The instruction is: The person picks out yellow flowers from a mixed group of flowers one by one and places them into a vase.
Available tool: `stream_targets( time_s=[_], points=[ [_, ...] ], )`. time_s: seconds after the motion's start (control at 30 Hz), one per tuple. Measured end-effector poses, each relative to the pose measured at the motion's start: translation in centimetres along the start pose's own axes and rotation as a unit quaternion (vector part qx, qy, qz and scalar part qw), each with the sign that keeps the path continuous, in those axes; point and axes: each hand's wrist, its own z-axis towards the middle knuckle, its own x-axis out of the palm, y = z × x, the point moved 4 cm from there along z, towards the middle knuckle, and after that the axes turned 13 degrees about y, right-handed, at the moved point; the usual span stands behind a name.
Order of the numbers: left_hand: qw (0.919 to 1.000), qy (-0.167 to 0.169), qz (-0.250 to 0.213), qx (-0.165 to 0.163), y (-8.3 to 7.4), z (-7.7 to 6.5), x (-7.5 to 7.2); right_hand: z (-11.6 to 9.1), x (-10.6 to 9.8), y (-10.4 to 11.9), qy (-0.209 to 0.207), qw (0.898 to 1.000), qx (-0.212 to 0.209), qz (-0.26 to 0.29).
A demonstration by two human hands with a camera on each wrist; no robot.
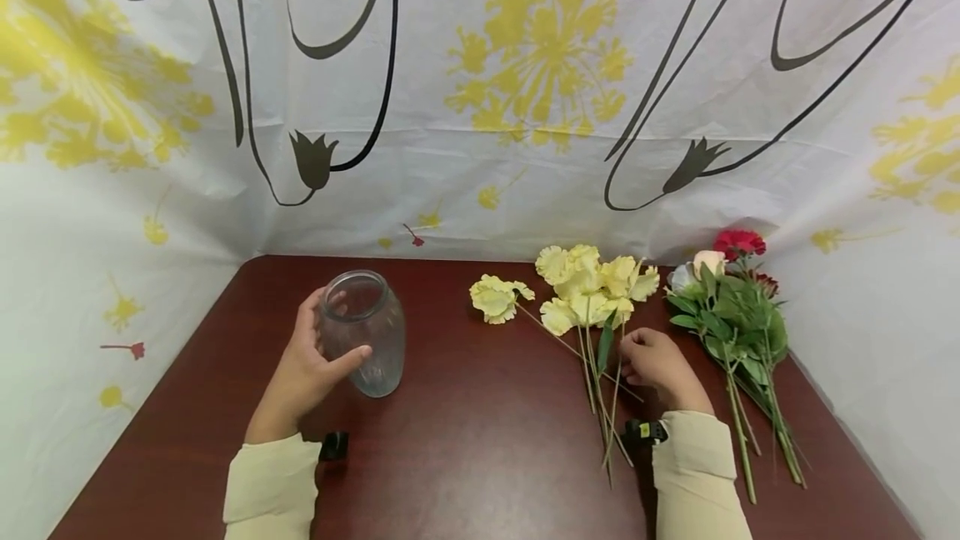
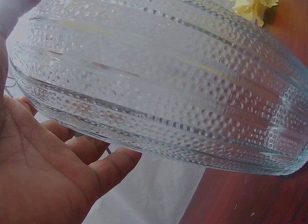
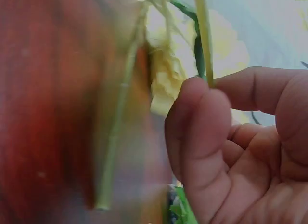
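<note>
A clear glass vase [image 1: 388, 332] with a dimpled, ribbed surface is on the left part of the table. My left hand [image 1: 307, 369] grips it, thumb on the near side and fingers round the far left side; in the left wrist view the vase [image 2: 159, 84] fills most of the picture. Several yellow flowers [image 1: 585, 282] lie near the back of the table, their thin stems towards me. With thumb and fingers my right hand [image 1: 658, 365] pinches one yellow flower's stem [image 3: 203, 36]. A loose stem end [image 3: 113, 147] hangs beside that hand.
Right of my right hand lies a leafy bunch of red, peach and pale flowers [image 1: 723, 307], stems pointing to the front. The dark red-brown table [image 1: 480, 457] meets a patterned white cloth [image 1: 435, 173] at the back and sides.
</note>
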Motion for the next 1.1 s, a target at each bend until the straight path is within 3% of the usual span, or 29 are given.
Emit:
stream_targets(
  time_s=[0.4,0.73,0.83,0.97,1.1],
  points=[
    [1.0000,-0.001,0.009,0.002,-0.4,0.1,-0.2,-1.0,-0.2,3.2,-0.003,0.990,-0.111,0.092],
    [0.9999,-0.007,0.006,0.005,0.1,0.1,0.1,-3.1,0.6,6.6,-0.012,0.979,-0.199,0.041],
    [0.9998,-0.014,0.012,0.007,0.2,0.2,0.1,-3.7,0.9,7.7,-0.016,0.975,-0.215,0.050],
    [0.9996,-0.021,0.019,0.002,0.2,0.2,0.1,-4.6,1.4,8.8,-0.026,0.968,-0.229,0.099],
    [0.9996,-0.019,0.022,-0.005,0.2,0.0,0.1,-5.4,1.8,9.8,-0.046,0.953,-0.253,0.158]
  ],
)
